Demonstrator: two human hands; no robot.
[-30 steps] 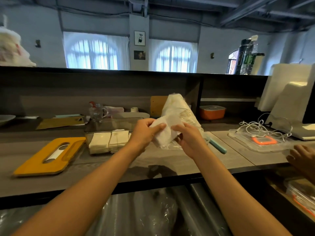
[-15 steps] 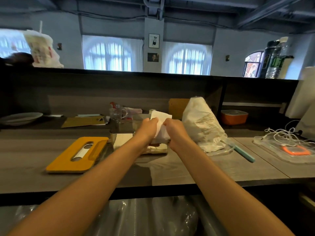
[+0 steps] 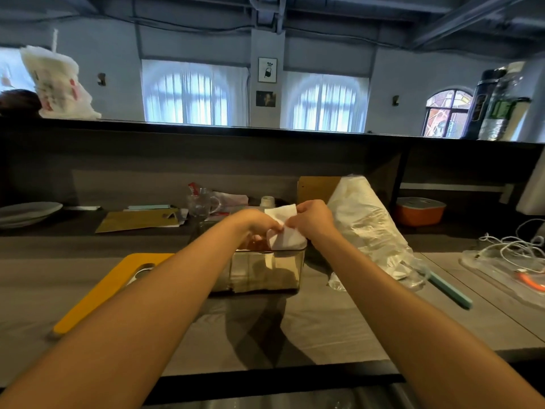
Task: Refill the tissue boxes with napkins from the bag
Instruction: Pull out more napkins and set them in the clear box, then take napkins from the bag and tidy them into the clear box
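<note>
Now, hands: left hand [image 3: 259, 224] and right hand [image 3: 312, 218] both pinch one white napkin [image 3: 284, 231].
Napkin: held over the top rim of the clear tissue box [image 3: 265, 271] just below the hands.
Bag [image 3: 365, 225]: just right of the right hand.
Yellow lid [image 3: 112, 287]: left of the left forearm.
Table [image 3: 324, 329] edge: bare surface nearer than the box.

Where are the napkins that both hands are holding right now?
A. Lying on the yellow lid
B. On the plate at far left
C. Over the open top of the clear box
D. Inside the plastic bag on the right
C: the left hand and right hand grip the white napkins directly above the clear box, left of the plastic bag.
</note>
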